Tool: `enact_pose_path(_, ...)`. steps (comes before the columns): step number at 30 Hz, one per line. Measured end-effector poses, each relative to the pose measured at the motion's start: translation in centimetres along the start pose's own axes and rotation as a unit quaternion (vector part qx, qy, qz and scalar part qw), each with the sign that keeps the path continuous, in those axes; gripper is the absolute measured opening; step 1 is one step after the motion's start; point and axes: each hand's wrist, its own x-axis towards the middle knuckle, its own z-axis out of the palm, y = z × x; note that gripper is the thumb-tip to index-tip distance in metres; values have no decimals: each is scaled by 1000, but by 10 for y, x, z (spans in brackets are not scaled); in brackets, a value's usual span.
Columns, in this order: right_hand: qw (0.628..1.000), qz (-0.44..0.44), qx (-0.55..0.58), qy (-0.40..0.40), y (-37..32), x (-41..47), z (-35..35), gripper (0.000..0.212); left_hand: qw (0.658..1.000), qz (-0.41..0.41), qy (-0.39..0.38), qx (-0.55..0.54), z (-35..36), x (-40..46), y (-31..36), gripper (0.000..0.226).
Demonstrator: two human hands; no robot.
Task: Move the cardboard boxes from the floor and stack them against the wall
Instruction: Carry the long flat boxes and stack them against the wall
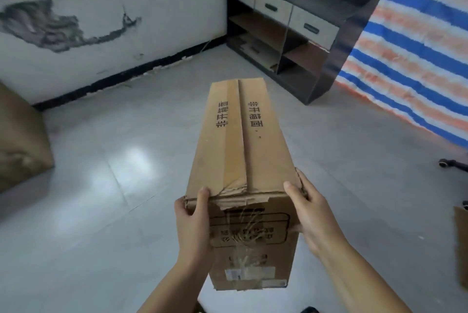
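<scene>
1. My main worry is the near end of the box point(240, 160). Its top edge is torn and crumpled right between my two hands, and loose tape strands hang over the end panel. If that card gives way under my thumbs, I judge the grip would slip and the box could drop to the floor point(101, 160).
2. The box is long and runs away from me, and I hold it only at the near end. The far end looks likely to sag or swing, which would pull against my fingers.
3. A second risk is the cabinet point(304, 34) ahead on the right. A swing of the far end could strike it on the way to the wall point(114, 21).
4. The left hand point(192, 221) grips the near left corner, thumb over the top edge and fingers curled round the side.
5. The right hand point(311, 214) grips the near right corner, thumb on the top edge, fingers wrapped round the right side.
6. The box is held up off the floor, between my hands, its far end pointing toward the corner of the room.
7. Another box point(22, 145) stands at the left by the wall, well apart from the held one.
</scene>
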Motion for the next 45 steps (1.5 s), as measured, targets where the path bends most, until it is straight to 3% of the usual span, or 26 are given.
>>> enact_pose_path(10,979,-12,-67,-190,-41,29,265,36,985,37,151,-73,-184,120,102,26)
enact_pose_path(22,930,-33,-112,-349,-111,158,521,38,938,59,297,-166,-266,300,230,19)
enact_pose_path(30,916,-35,-137,-375,-153,223,682,44,917,54,333,-210,-326,425,316,19)
enact_pose_path(40,937,22,-123,-325,-154,269,905,45,941,36,298,-157,-468,601,417,20)
enact_pose_path(45,948,38,-118,-292,-160,300,977,39,951,35,291,-99,-502,676,453,22)
